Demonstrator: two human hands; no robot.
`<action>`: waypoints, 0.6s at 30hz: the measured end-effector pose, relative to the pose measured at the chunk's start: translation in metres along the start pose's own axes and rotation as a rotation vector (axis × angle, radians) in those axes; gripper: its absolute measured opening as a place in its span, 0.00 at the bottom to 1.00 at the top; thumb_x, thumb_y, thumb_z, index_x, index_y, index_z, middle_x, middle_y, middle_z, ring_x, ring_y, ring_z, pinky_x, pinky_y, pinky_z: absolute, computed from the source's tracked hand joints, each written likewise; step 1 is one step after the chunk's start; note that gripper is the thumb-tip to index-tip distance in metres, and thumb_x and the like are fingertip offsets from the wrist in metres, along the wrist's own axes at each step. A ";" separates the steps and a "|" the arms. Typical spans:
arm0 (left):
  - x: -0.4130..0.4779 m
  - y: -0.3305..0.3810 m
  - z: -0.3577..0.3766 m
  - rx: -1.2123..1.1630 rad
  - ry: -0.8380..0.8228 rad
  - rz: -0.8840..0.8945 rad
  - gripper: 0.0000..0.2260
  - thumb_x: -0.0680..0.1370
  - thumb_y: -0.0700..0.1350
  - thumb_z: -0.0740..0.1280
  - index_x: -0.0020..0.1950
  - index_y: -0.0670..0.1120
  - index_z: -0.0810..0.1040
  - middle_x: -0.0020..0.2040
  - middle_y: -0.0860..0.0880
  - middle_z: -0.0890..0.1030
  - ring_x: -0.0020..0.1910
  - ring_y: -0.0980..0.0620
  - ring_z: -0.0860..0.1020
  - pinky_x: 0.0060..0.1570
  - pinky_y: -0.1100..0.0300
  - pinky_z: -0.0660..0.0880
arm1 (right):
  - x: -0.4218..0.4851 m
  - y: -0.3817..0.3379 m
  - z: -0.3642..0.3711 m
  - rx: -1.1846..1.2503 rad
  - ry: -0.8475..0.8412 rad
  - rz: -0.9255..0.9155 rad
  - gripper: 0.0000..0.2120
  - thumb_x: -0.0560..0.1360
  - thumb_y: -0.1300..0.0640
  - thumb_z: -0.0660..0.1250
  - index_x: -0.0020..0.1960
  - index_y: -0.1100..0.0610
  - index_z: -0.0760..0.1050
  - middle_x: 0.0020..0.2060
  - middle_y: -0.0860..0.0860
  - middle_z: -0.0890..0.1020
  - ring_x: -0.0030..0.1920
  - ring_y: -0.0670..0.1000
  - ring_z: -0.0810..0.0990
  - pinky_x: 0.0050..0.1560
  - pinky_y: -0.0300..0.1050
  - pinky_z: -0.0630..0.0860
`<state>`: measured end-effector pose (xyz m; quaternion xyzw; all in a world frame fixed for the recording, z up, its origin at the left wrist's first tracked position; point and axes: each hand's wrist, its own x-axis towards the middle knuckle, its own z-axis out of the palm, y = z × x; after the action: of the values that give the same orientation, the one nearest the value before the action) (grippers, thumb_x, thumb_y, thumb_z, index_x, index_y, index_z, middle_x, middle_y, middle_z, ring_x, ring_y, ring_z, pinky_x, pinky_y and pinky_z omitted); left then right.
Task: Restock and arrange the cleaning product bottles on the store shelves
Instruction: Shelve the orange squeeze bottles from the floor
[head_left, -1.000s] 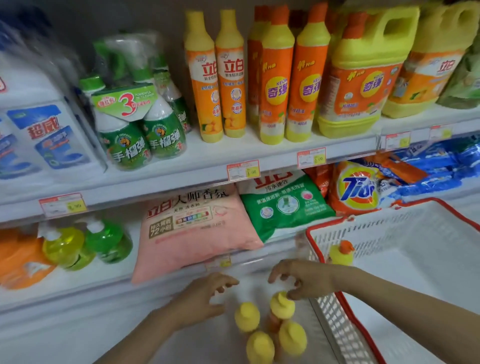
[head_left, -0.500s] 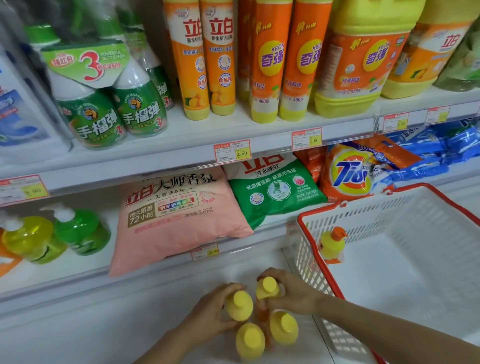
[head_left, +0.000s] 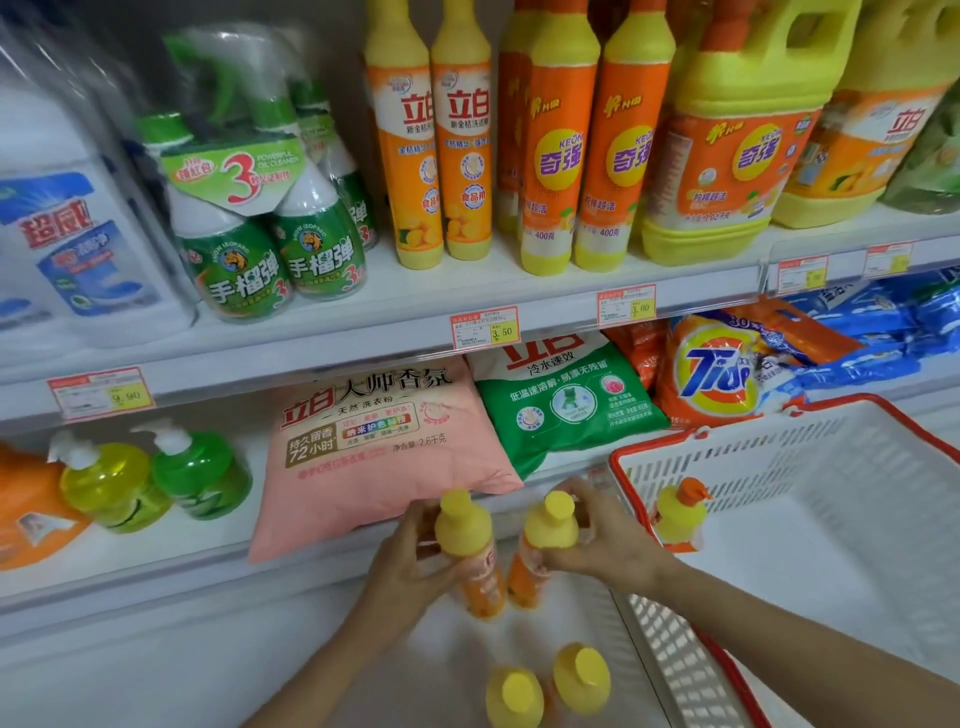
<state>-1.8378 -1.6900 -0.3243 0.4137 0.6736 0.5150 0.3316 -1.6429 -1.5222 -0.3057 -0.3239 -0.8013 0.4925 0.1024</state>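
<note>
- Three white shop shelf levels (head_left: 363, 338) fill the frame, with red-bordered price tags (head_left: 485, 327) clipped to the front edges.
- On the top level, at upper centre, tall orange dish-soap bottles with yellow necks (head_left: 556, 156) stand upright in rows. A big yellow handled jug (head_left: 727, 156) is to their right and green spray bottles (head_left: 270, 249) are to their left.
- On the middle level, a pink detergent powder bag (head_left: 374, 447) leans forward over the edge. A green detergent bag (head_left: 566, 395) and an orange Tide bag (head_left: 717, 369) lie to its right, and yellow and green pump bottles (head_left: 109, 483) sit at the left.
- On the lowest white surface, at bottom centre, two small orange bottles with yellow caps (head_left: 514, 696) stand side by side.
- The left hand (head_left: 400, 566) grips a third small yellow-capped bottle (head_left: 470, 551) round its shoulder, in front of the pink bag's lower edge.
- The right hand (head_left: 608, 545) grips a fourth yellow-capped bottle (head_left: 545, 540), just beside the third.
- A white plastic basket with a red rim (head_left: 831, 467) sits at the right, with an orange-capped small bottle (head_left: 680, 514) inside against its left wall.
</note>
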 end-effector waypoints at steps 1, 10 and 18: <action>0.001 0.015 -0.007 -0.024 0.034 0.023 0.29 0.61 0.59 0.77 0.58 0.56 0.73 0.54 0.60 0.81 0.53 0.56 0.81 0.52 0.57 0.79 | 0.001 -0.017 -0.009 0.001 0.022 -0.045 0.28 0.59 0.42 0.78 0.54 0.49 0.72 0.43 0.45 0.82 0.45 0.42 0.81 0.46 0.39 0.77; 0.026 0.175 -0.071 -0.157 0.265 0.342 0.25 0.68 0.42 0.79 0.60 0.55 0.73 0.53 0.55 0.83 0.47 0.60 0.83 0.44 0.63 0.80 | 0.006 -0.173 -0.095 0.160 0.234 -0.424 0.23 0.66 0.50 0.77 0.59 0.51 0.75 0.49 0.48 0.86 0.49 0.49 0.85 0.49 0.45 0.82; 0.074 0.257 -0.113 -0.086 0.360 0.554 0.27 0.71 0.45 0.74 0.68 0.44 0.72 0.59 0.51 0.80 0.56 0.60 0.79 0.48 0.68 0.76 | 0.047 -0.259 -0.134 0.212 0.442 -0.634 0.19 0.72 0.54 0.75 0.61 0.53 0.74 0.49 0.49 0.85 0.50 0.47 0.84 0.45 0.44 0.82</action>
<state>-1.9134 -1.6377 -0.0490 0.4689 0.5609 0.6785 0.0720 -1.7229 -1.4749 -0.0255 -0.1464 -0.7648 0.4349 0.4522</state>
